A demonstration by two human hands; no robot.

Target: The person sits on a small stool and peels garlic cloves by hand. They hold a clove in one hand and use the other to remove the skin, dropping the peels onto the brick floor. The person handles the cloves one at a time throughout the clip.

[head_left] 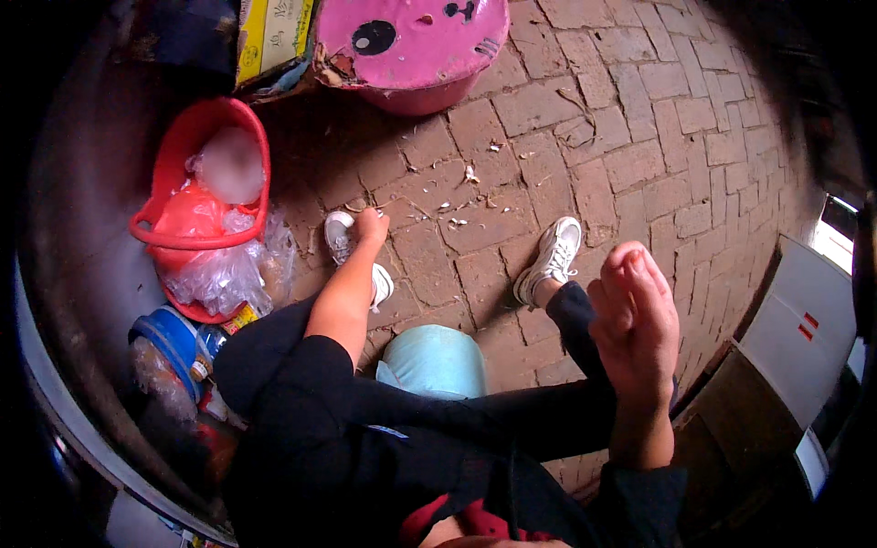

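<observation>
Right hand (637, 310), fingers curled together; left hand (370, 225) near white shoe (338, 238), grip unclear; red basket (203, 243) leftward, pink object (422, 46) ahead.

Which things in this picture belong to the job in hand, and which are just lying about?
Likely in the job:
left hand, low over the brick floor
right hand, raised and curled, contents unclear
possibly the white scraps

Apparently just lying about:
red basket with plastic bags
blue container
pink cartoon-face stool
</observation>
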